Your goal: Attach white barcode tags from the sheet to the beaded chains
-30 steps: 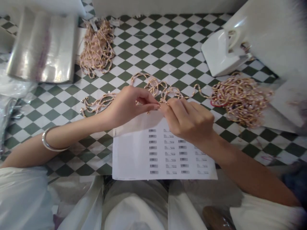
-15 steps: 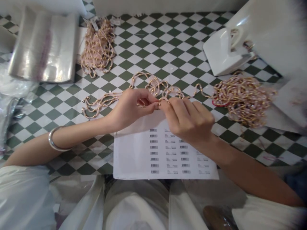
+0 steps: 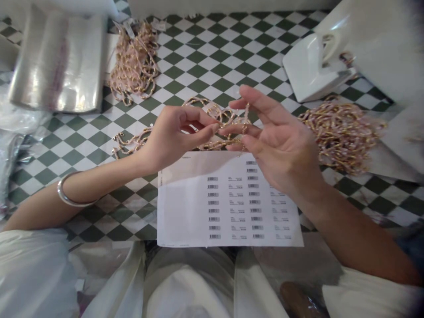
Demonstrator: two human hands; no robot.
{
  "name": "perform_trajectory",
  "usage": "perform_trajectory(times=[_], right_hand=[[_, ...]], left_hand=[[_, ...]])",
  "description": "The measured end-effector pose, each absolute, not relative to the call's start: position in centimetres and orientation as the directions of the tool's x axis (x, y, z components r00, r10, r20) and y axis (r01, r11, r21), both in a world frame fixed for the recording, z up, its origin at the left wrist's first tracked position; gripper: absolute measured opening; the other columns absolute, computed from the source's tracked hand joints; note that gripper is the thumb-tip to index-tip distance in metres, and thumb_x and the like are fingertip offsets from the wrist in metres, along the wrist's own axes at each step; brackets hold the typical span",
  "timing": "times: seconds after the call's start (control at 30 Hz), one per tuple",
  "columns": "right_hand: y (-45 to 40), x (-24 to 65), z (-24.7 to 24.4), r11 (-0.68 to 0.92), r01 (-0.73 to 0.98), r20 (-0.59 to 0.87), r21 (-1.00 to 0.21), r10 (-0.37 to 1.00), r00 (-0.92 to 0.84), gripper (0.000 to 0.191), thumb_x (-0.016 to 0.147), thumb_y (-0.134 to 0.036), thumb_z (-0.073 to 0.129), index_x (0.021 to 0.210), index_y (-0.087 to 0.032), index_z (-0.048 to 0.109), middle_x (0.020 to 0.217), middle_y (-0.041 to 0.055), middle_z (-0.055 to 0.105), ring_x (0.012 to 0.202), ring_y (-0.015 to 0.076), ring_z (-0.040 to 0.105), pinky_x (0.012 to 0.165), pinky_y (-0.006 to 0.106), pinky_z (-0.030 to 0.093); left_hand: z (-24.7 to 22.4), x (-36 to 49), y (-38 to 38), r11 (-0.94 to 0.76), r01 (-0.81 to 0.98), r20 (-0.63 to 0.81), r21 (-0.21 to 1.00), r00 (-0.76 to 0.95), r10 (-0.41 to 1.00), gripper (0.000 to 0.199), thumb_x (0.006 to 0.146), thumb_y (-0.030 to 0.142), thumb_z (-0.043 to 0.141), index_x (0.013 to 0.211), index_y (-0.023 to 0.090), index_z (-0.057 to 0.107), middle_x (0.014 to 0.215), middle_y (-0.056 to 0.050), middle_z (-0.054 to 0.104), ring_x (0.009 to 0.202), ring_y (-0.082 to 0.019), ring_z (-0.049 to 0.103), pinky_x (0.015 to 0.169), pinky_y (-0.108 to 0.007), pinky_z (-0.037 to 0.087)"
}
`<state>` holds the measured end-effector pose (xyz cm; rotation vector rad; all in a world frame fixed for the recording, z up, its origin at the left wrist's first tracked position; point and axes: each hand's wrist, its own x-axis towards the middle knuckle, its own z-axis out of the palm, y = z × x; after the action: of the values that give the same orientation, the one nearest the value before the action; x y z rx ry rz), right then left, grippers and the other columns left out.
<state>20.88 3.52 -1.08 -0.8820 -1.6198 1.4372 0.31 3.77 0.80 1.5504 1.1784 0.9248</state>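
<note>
Pinching a pink-and-gold beaded strand (image 3: 225, 145) — left hand (image 3: 180, 137) closed on it, right hand (image 3: 281, 145) open, fingers spread around it.

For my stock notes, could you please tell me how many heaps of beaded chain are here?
2: the far heap, upper left of centre, and the right heap, at the right.

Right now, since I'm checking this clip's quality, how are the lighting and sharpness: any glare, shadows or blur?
In the head view, glare streaks the clear plastic sleeves at upper left; in the same view, a shadow darkens the top of the barcode sheet; the head view blurs at its upper right corner, while the beaded strand between the left hand and right hand looks fairly sharp.
</note>
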Motion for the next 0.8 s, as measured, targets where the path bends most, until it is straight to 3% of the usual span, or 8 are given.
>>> perform_trajectory(times=[0.17, 0.33, 0.5, 0.63, 0.8], right_hand=[[3.3, 20.9, -0.5, 0.121, -0.061, 0.136, -0.991, 0.885, -0.445, 0.051, 0.093, -0.014, 0.050, 0.138, -0.037, 0.047, 0.146, -0.0013, 0.046, 0.121, 0.0151, 0.059, 0.087, 0.021, 0.060], [3.1, 20.7, -0.6, 0.171, 0.004, 0.154, -0.985, 0.899, -0.409, 0.058, 0.089, -0.013, 0.055, 0.139, -0.040, 0.044, 0.150, -0.0028, 0.041, 0.128, 0.0174, 0.054, 0.090, 0.025, 0.060], [2.9, 20.2, -0.7, 0.227, 0.014, 0.195, -0.974, 0.865, -0.461, 0.061, 0.091, -0.011, 0.053, 0.139, -0.047, 0.041, 0.155, -0.0081, 0.034, 0.139, 0.0182, 0.044, 0.101, 0.032, 0.057], [2.5, 20.1, -0.7, 0.264, 0.136, 0.174, -0.955, 0.869, -0.463, 0.062, 0.093, -0.016, 0.050, 0.145, -0.045, 0.032, 0.160, -0.0047, 0.025, 0.145, 0.0225, 0.036, 0.105, 0.037, 0.055], [2.1, 20.0, -0.9, 0.309, 0.218, 0.170, -0.926, 0.855, -0.491, 0.064, 0.095, -0.017, 0.047, 0.147, -0.046, 0.025, 0.161, -0.0051, 0.021, 0.146, 0.0212, 0.034, 0.106, 0.032, 0.053]], left_hand=[[1.1, -0.1, 3.8, -0.150, 0.149, 0.112, 0.977, 0.236, 0.965, 0.007, 0.082, 0.023, 0.069, 0.077, 0.017, 0.070, 0.081, 0.001, 0.071, 0.068, -0.003, 0.063, 0.063, -0.015, 0.052], [1.7, -0.1, 3.6, -0.210, 0.189, 0.167, 0.959, 0.219, 0.961, 0.007, 0.082, 0.020, 0.069, 0.075, 0.018, 0.069, 0.083, 0.001, 0.072, 0.073, -0.006, 0.064, 0.065, -0.019, 0.055], [1.8, 0.3, 3.2, -0.169, 0.261, 0.090, 0.950, 0.292, 0.952, 0.010, 0.084, 0.021, 0.066, 0.075, 0.018, 0.069, 0.079, 0.001, 0.072, 0.072, -0.006, 0.063, 0.066, -0.019, 0.053], [1.2, 0.7, 3.0, -0.135, 0.275, 0.041, 0.952, 0.323, 0.945, 0.010, 0.084, 0.020, 0.065, 0.076, 0.017, 0.069, 0.079, 0.001, 0.073, 0.071, -0.006, 0.064, 0.066, -0.018, 0.053], [0.8, 0.9, 3.0, -0.123, 0.268, 0.021, 0.956, 0.354, 0.935, 0.010, 0.083, 0.019, 0.064, 0.076, 0.015, 0.069, 0.078, 0.000, 0.073, 0.069, -0.005, 0.062, 0.066, -0.017, 0.052]])
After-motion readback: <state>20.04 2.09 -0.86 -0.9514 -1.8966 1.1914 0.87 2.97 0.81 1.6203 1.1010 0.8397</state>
